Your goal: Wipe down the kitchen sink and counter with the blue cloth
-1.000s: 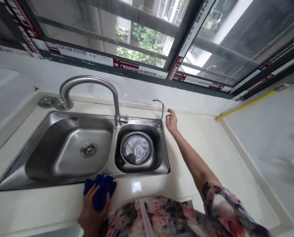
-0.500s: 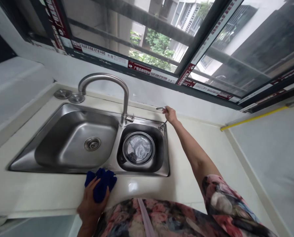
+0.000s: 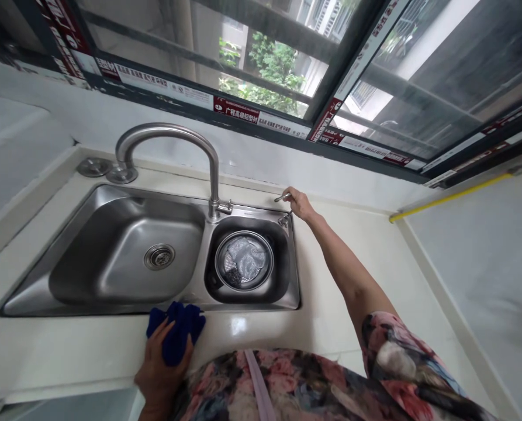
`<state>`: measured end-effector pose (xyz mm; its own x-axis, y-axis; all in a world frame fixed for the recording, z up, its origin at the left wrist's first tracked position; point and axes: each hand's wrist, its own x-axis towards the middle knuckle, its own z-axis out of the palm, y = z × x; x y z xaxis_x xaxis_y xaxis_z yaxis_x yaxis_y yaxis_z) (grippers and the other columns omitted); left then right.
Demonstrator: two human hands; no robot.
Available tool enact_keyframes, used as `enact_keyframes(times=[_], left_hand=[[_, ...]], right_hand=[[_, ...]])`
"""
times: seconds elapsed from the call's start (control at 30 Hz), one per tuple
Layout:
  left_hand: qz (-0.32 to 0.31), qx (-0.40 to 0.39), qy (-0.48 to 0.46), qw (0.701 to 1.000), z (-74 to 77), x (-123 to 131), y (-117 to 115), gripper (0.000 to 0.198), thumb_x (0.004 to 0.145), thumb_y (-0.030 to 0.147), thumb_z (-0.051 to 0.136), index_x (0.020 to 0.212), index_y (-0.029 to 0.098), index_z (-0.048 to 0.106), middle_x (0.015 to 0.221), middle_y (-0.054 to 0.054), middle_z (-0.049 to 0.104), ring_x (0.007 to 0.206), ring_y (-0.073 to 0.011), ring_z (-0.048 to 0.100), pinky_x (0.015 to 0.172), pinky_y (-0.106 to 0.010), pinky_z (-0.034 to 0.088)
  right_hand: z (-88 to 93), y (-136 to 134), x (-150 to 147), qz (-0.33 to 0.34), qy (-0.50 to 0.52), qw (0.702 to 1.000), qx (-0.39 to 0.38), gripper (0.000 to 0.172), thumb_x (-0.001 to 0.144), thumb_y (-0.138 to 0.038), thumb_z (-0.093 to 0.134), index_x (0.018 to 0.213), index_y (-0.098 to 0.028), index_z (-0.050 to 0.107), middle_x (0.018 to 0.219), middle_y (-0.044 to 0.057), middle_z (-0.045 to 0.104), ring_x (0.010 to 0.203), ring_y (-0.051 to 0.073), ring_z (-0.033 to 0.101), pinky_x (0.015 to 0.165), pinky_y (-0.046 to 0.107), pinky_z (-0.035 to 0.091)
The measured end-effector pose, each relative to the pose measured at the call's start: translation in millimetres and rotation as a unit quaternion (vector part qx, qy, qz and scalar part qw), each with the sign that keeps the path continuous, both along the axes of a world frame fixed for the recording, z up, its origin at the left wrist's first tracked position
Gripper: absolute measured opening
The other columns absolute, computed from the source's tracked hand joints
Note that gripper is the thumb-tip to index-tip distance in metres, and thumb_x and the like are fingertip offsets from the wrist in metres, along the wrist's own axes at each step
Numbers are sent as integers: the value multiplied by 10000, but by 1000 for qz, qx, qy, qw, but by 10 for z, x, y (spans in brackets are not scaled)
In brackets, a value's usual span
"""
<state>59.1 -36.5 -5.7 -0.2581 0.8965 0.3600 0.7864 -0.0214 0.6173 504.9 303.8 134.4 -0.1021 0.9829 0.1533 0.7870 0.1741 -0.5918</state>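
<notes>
Small tap [image 3: 280, 199] stands at the sink's [image 3: 111, 309] far right corner; right hand [image 3: 300, 204] closed around its neck. Blue cloth [image 3: 178, 332] on the counter's [image 3: 331, 304] front edge, touching the sink rim; left hand [image 3: 159, 374] grips it. Hands well apart. Strainer basket [image 3: 243, 261] in right basin.

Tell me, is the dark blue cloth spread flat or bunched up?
Bunched: dark blue cloth crumples under the left hand on the white counter.

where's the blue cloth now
In the head view the blue cloth lies low, left of centre on the white counter, before the sink's front rim, under the left hand; the right hand holds the small tap.
</notes>
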Motion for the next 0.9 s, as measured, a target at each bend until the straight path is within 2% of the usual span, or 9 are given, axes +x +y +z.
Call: enact_keyframes(times=[0.17, 0.37, 0.47, 0.53, 0.6, 0.7, 0.77, 0.8, 0.9], left_hand=[[-4, 18, 3, 1000, -57, -2, -18, 506, 924, 488, 731, 1338, 212, 638, 1353, -136, 731, 1121, -317, 755, 819, -400, 622], [-3, 3, 1, 1000, -29, -23, -27, 499, 948, 487, 719, 1363, 232, 614, 1380, -127, 722, 1140, -305, 751, 818, -375, 615], [-18, 11, 3, 1000, -66, -47, -16, 501, 956, 495, 705, 1371, 236, 598, 1372, -131, 723, 1132, -305, 752, 779, -367, 613], [-17, 10, -1, 1000, -103, -48, -7, 509, 962, 519, 684, 1379, 241, 593, 1384, -134, 716, 1143, -311, 747, 756, -369, 608], [-9, 15, -12, 1000, -131, -36, -5, 508, 960, 540, 677, 1370, 250, 601, 1383, -124, 718, 1145, -308, 745, 769, -371, 610], [-2, 21, -33, 999, -140, -31, -2, 505, 947, 552, 684, 1351, 256, 620, 1381, -111, 723, 1144, -302, 745, 815, -383, 617], [1, -5, -63, 998, -121, -58, 24, 516, 932, 573, 684, 1335, 255, 640, 1392, -113, 720, 1171, -317, 737, 864, -413, 627], [7, -30, -88, 996, -103, -76, 52, 524, 918, 596, 686, 1311, 251, 659, 1362, -115, 736, 1161, -327, 741, 878, -433, 632], [37, -112, -205, 972, 2, -70, 214, 601, 837, 711, 707, 1195, 229, 717, 1123, -116, 807, 1012, -345, 775, 836, -466, 648]], right_hand=[[-85, 110, 50, -50, -78, 996, 6, 623, 785, -95, 493, 1396, -205, 540, 1165, 101, 741, 937, 237, 662, 981, 444, 575], [-127, 464, 53, -129, -75, 989, -10, 733, 777, -100, 536, 1498, -209, 463, 1239, 152, 718, 954, 271, 663, 997, 509, 588], [-37, 564, 42, -139, -37, 989, -34, 802, 767, -110, 553, 1551, -218, 421, 1209, 136, 738, 937, 266, 670, 980, 528, 611], [51, 511, -1, -140, -35, 988, -56, 837, 779, -122, 563, 1595, -191, 388, 1199, 150, 747, 975, 286, 690, 1001, 557, 606], [110, 310, -97, -165, -61, 983, -60, 868, 799, -136, 587, 1635, -124, 356, 1308, 231, 708, 1095, 342, 699, 1062, 598, 569], [39, -296, -342, -169, -120, 978, 34, 857, 850, -173, 594, 1662, -72, 339, 1603, 317, 478, 1396, 437, 561, 1204, 666, 432], [-136, -842, -549, -65, -93, 990, 86, 760, 932, -214, 518, 1666, -108, 350, 1668, 270, 425, 1495, 398, 480, 1258, 633, 398], [-249, -1128, -659, 3, -50, 996, 79, 699, 978, -244, 472, 1662, -149, 367, 1649, 233, 467, 1466, 353, 521, 1255, 590, 428], [-593, -1911, -1008, 131, 59, 989, -29, 571, 1049, -367, 453, 1605, -239, 457, 1505, 171, 618, 1169, 277, 704, 1124, 516, 558]])
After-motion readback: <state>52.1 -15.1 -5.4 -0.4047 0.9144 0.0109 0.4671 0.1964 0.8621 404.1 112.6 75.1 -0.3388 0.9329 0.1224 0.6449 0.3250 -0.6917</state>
